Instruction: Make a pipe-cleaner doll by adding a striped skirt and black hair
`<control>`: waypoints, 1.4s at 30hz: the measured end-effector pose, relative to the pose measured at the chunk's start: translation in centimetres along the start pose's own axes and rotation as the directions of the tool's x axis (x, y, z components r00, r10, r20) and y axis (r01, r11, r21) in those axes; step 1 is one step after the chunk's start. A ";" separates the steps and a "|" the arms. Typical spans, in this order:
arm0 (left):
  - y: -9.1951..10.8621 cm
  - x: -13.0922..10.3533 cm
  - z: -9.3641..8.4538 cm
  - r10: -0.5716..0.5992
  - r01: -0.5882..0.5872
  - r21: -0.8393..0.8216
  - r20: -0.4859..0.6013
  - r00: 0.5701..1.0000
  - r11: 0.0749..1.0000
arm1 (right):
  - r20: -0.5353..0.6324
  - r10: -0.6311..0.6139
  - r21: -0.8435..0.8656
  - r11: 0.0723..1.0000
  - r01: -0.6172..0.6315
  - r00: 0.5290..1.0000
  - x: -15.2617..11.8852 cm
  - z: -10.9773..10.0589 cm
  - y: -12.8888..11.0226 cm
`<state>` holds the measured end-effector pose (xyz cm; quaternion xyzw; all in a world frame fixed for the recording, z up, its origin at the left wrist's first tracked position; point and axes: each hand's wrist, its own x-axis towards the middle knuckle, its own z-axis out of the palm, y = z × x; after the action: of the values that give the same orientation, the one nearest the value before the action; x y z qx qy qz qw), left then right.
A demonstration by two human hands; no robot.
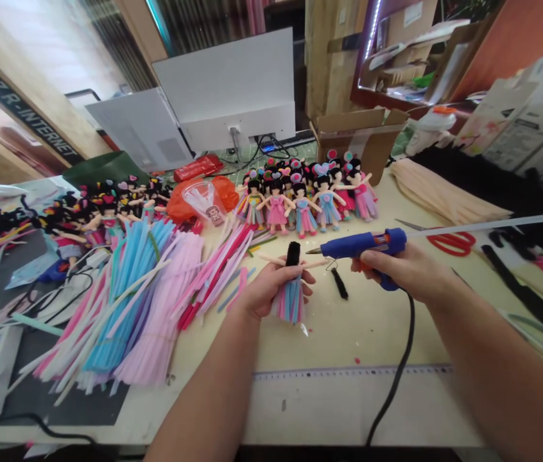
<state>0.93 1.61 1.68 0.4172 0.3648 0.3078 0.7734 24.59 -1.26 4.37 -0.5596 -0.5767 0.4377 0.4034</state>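
Note:
My left hand (271, 282) is closed around a pipe-cleaner doll (291, 305) with black hair, pale arms held out sideways and a striped pink and blue skirt. My right hand (396, 266) grips a blue hot glue gun (362, 244), its nozzle aimed left, close to the doll's head and arm. A long translucent glue stick (497, 224) sticks out of the gun's rear, and a black cord hangs from its handle. On the table just right of the doll lies a short black fuzzy piece (339, 283).
Finished dolls (303, 199) stand grouped at the back, with more dolls at left. Bundles of coloured pipe cleaners (127, 314) cover the left side. Red-handled scissors (452, 241), a beige bundle (445, 189) and black strips lie right. A ruler strip (319, 374) runs along the front.

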 end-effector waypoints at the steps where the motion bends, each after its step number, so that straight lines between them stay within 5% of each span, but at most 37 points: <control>1: 0.0 0.0 0.0 -0.012 0.012 0.006 0.011 1.000 1.000 | -0.004 -0.005 -0.015 1.000 0.005 1.000 -0.1 0.0 -0.1; 17: 0.0 -0.3 -0.4 -0.059 0.048 0.072 0.168 0.984 0.996 | 0.030 -0.082 -0.149 0.985 0.086 0.996 -0.3 -0.3 -1.2; 42: 0.1 -0.6 -0.2 -0.062 0.046 0.093 0.170 0.984 0.995 | -0.019 -0.059 -0.212 0.976 0.054 0.998 -0.2 -0.2 -0.9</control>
<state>0.42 1.24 1.91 0.4662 0.3209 0.2330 0.7908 24.57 -1.48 5.30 -0.5882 -0.6305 0.3550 0.3612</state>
